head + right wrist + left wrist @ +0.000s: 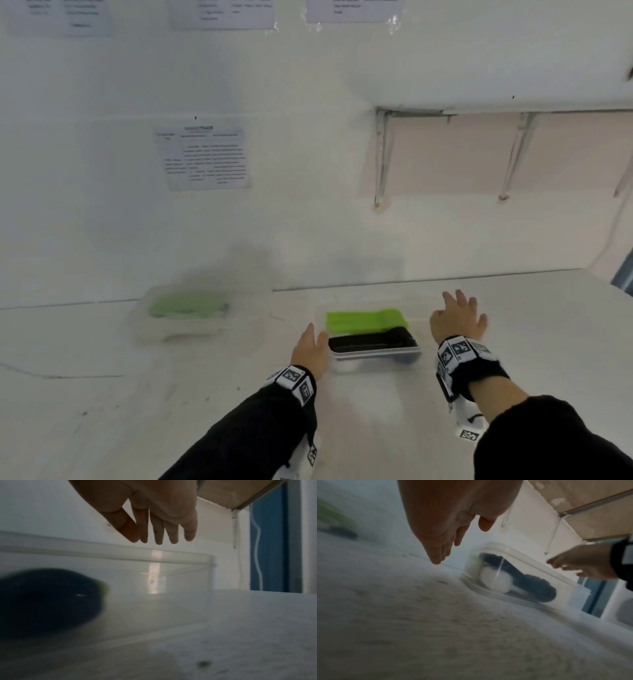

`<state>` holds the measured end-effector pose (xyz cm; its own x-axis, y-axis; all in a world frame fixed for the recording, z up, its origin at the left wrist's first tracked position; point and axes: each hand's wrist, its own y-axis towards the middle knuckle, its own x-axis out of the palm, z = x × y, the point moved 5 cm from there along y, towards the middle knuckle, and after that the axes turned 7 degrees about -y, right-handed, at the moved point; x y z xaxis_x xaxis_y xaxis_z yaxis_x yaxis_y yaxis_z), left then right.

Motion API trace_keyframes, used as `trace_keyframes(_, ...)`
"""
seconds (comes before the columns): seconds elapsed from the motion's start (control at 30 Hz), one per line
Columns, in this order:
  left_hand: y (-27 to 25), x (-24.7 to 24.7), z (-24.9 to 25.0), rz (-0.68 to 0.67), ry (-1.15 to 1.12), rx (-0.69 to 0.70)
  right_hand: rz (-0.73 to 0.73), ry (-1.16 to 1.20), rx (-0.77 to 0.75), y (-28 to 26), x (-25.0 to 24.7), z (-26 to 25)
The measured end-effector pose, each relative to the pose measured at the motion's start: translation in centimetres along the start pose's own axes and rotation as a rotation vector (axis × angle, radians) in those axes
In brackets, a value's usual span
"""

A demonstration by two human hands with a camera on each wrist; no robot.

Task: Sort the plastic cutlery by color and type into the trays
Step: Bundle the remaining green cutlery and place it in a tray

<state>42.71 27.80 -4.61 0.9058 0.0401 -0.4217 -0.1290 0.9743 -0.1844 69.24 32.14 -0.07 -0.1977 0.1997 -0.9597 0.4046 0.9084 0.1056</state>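
My left hand (310, 346) and right hand (457, 320) hang relaxed, fingers straight, holding nothing — either side of the clear tray (376, 354) near the tabletop's (137, 394) back edge, green cutlery (364, 320) and black cutlery (371, 339) inside; a second tray (191, 329) sits farther left

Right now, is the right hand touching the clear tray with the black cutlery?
Apart. The right wrist view shows the right hand open, its fingertips above the clear tray rim with wall visible between.
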Motion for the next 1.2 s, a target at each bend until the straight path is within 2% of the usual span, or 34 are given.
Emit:
trace_keyframes(0.07,0.4,1.7,0.1,0.023,-0.042,-0.062,-0.09,0.011,0.065,1.8,0.2,3.3)
trace_keyframes(0.13,1.0,2.6,0.0,0.054,-0.033,-0.094,-0.224,0.133,0.096,3.1,1.0,5.2)
trace_keyframes(0.23,1.6,2.9,0.0,0.109,-0.033,-0.08,-0.321,0.143,0.041,3.8,2.3,5.9)
trace_keyframes(0.63,0.5,1.3,0.1,0.237,0.031,0.009,-0.266,0.212,-0.026,1.9,0.0,4.4)
trace_keyframes(0.87,-4.6,-5.4,-2.0,0.34,0.104,0.053,-0.279,0.308,-0.056,-5.1,-0.4,1.3)
trace_keyframes(1.2,-14.1,-16.1,-10.0,0.43,0.147,-0.062,-0.41,0.393,-0.123,-19.3,2.2,-5.1)
